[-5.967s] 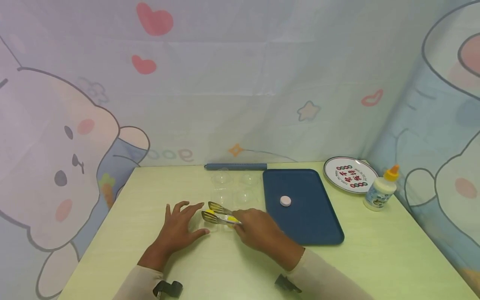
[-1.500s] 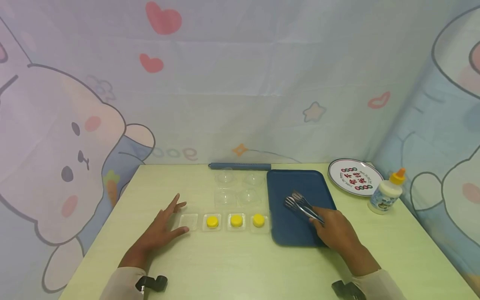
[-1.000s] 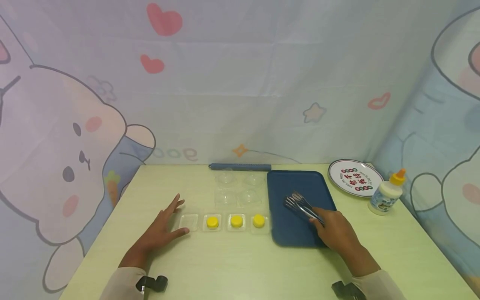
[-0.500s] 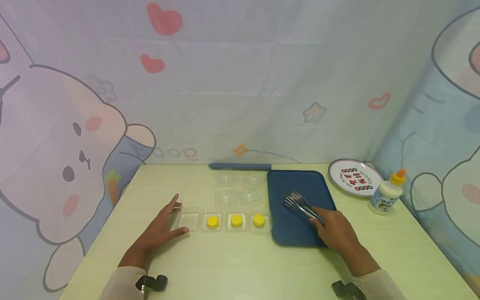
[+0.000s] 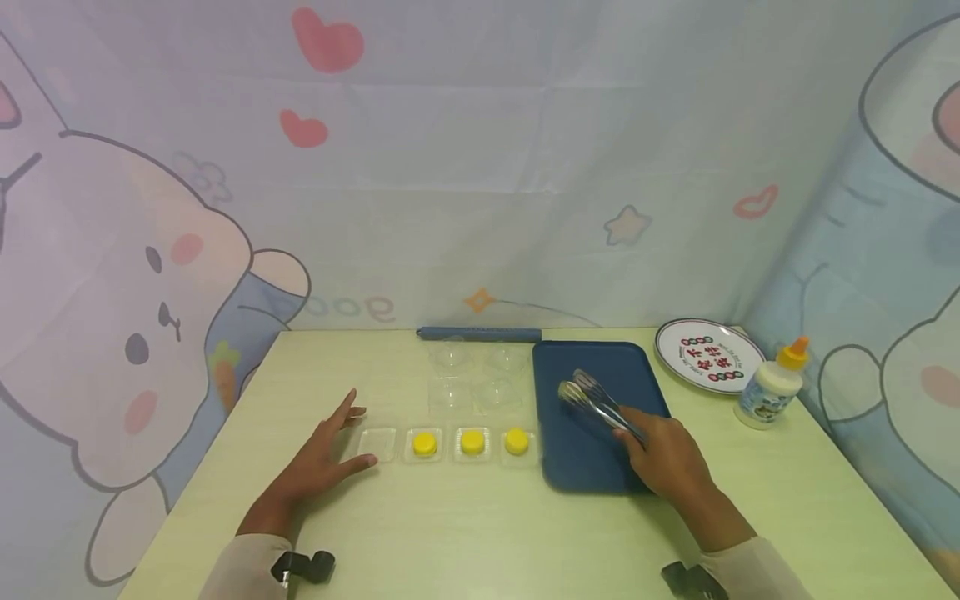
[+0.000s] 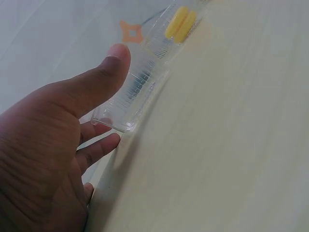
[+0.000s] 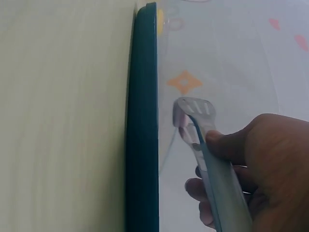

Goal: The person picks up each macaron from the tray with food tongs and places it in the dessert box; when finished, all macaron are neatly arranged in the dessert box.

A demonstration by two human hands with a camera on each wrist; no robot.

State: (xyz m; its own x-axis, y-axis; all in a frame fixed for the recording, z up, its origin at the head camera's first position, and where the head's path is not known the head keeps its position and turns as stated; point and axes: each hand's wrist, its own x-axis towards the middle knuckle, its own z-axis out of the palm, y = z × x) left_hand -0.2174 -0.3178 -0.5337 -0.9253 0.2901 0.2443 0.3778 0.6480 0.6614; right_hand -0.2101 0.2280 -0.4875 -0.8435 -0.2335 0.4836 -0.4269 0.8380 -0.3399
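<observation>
Left hand (image 5: 318, 458): fingers and thumb spread, gripping nothing, at nine o'clock of the leftmost clear tray (image 5: 377, 445) (whether skin meets plastic, I can't tell).
Leftmost clear tray: holds no yellow piece; it lies between eight and nine o'clock from the tongs (image 7: 215, 173), far nearer the left hand. That sideways gap seems what matters most.
Yellow pieces (image 5: 472, 442): three in a row toward three o'clock, each in its own clear tray.
Blue tray (image 5: 566, 458): beneath the tongs; the right hand covers part of its four o'clock side.
Pale pink piece (image 7: 178, 114): between the tong heads, mostly hidden; the head view barely shows it, nor whether it is lifted.
Tongs: long axis toward ten o'clock from the right hand.
Right hand (image 5: 663, 454): curled round the tongs, well apart from the left.
</observation>
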